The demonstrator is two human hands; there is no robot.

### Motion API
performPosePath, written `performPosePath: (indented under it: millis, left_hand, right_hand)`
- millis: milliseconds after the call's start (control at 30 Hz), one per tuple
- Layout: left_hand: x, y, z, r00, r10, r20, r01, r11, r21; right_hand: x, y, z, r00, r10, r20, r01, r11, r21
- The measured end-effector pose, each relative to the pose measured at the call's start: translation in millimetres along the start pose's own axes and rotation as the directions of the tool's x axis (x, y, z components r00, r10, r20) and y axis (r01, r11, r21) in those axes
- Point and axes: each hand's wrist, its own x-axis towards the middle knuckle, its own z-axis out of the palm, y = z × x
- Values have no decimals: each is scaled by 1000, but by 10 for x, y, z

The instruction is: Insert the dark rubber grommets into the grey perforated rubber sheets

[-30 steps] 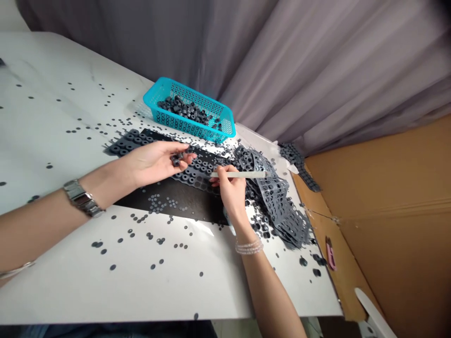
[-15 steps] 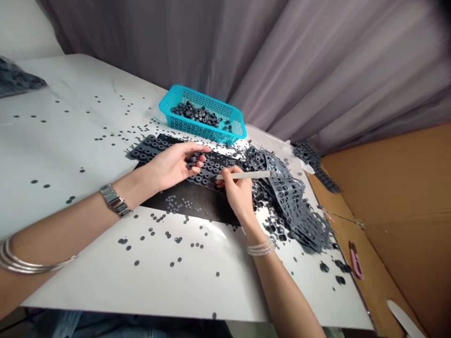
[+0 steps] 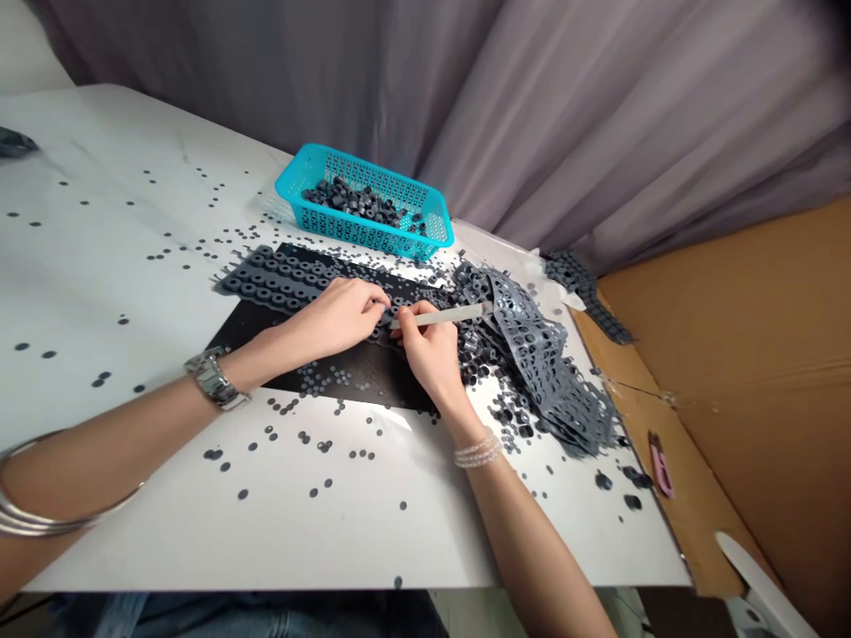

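Observation:
A sheet of dark grey rubber parts with rows of round holes (image 3: 266,282) lies across a black mat (image 3: 359,372). Over this sheet my left hand (image 3: 342,315) is closed, fingertips bent down at its right part; what they pinch is hidden. Just to the right, my right hand (image 3: 432,354) grips a slim white pen-shaped tool (image 3: 456,314). The tool's lower end points at the sheet, close to my left fingertips. Small grey discs lie on the mat below the hands.
Behind the mat stands a blue basket (image 3: 365,235) holding loose dark rubber pieces. At right lie a heap of perforated grey sheets (image 3: 538,354) and loose pieces. Discs are scattered over the white table (image 3: 319,549). Pink-handled snips (image 3: 660,465) rest on cardboard at right.
My left hand has turned palm down and its fingers have come onto the sheet beside the tool; earlier it held small dark rubber pieces, palm sideways. The view has shifted slightly.

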Motion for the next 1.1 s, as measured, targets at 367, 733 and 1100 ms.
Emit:
performPosePath:
  millis: [367,733,1100]
  left_hand:
    - [-41,-25,124,995,101,-20,-96,983,156]
    - [11,-88,-383,856,-464,227,274,36,-961]
    - [-44,-26,-253,815,-418,401,357,-184,-916]
  right_hand:
    - [-11,-85,13,996,-85,12,86,989,-118]
    - [-22,-13,33,997,36,-66,-32,997,72]
    - [-52,-2,-81,982,97,-161,-67,981,181]
